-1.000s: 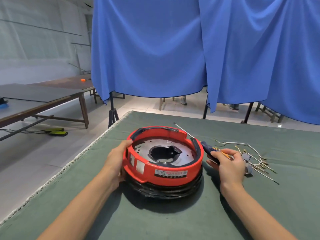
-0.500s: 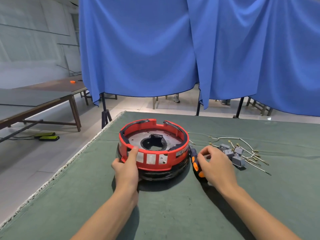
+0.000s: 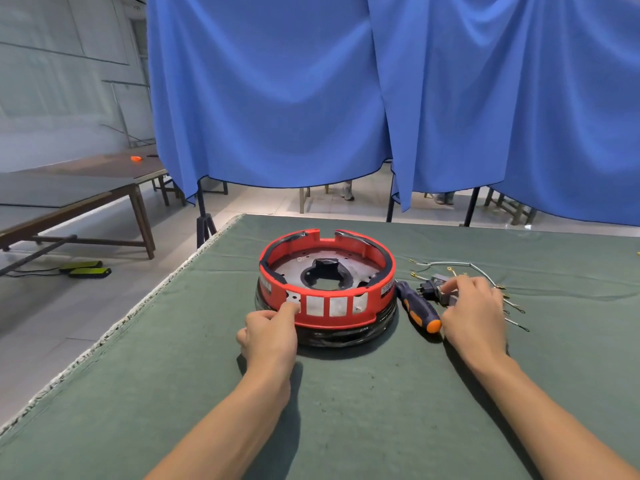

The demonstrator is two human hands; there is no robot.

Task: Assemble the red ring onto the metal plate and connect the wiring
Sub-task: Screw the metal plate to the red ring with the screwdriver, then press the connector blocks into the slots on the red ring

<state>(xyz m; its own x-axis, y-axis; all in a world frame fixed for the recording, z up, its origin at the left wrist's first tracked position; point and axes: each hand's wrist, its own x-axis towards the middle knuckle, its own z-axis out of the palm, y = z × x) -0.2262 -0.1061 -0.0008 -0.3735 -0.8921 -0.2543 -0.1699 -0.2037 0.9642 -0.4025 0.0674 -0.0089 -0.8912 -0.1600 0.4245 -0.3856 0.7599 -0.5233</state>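
Note:
The red ring [image 3: 332, 318] sits on the metal plate [image 3: 294, 268], over a black wrapped base [image 3: 346, 336], in the middle of the green table. My left hand [image 3: 268, 336] is at the ring's front left, thumb on its wall and fingers curled at its lower edge. To the right, my right hand [image 3: 472, 313] reaches over the grey connector blocks [image 3: 433, 289] and its fingertips close on one. Thin wires [image 3: 446, 263] with metal terminals lie around and behind that hand.
A blue and orange screwdriver [image 3: 417, 306] lies between the ring and my right hand. The table's fringed left edge [image 3: 138, 306] drops to the floor. A blue curtain [image 3: 277, 98] hangs behind the table, and wooden tables [image 3: 69, 192] stand at the far left.
The ring has been turned, so its white label now faces right. My right hand let go of the screwdriver, which now lies on the table, and moved right onto the connectors.

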